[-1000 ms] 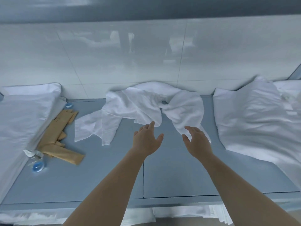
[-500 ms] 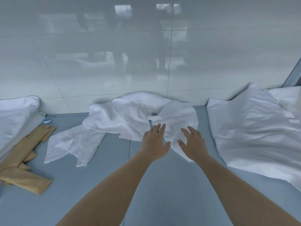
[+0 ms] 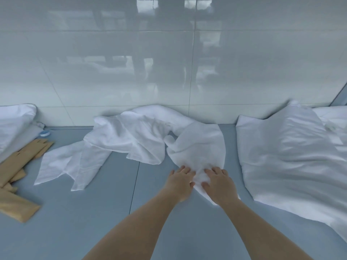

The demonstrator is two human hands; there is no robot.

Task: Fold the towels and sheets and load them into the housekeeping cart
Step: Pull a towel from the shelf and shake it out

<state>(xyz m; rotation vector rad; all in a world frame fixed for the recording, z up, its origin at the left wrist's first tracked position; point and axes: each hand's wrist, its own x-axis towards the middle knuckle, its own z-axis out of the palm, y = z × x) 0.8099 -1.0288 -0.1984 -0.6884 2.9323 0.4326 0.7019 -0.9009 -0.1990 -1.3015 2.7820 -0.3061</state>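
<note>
The task looks barely begun: the towel (image 3: 142, 145) lies crumpled in the middle of the table (image 3: 93, 222) against the far wall, a sheet (image 3: 293, 158) is heaped unfolded at the right, and no cart is in view. Both the left hand (image 3: 181, 182) and the right hand (image 3: 217, 182) rest side by side on the towel's near corner, fingers bent and gathering the cloth.

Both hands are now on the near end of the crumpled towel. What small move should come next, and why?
Probably grip that end and draw it toward you: both hands, left and right, touch the towel, which lies bunched and unfolded.
</note>
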